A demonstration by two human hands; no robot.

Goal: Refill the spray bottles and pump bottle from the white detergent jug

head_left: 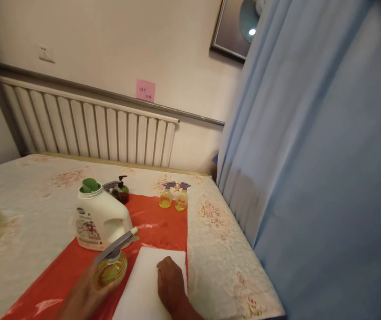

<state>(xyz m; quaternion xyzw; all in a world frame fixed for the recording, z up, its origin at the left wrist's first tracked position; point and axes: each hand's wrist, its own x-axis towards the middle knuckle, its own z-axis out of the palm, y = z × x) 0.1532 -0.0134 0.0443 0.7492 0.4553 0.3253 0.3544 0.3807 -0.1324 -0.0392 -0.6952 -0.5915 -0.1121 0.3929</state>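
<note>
Got my left hand (85,291) wrapped round the spray bottle (112,266), nozzle aimed ahead, while my right hand (170,284) lies flat and open, pinning the white pad (143,284) down.

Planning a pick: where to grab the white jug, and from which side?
Take the white jug by its moulded handle on the right side, coming from the right and above. It stands upright, the handle opening faces that way, and its wide body looks too broad for one hand.

Left hand (85,291) holds spray bottle (112,266) over red cloth (157,226).
</note>
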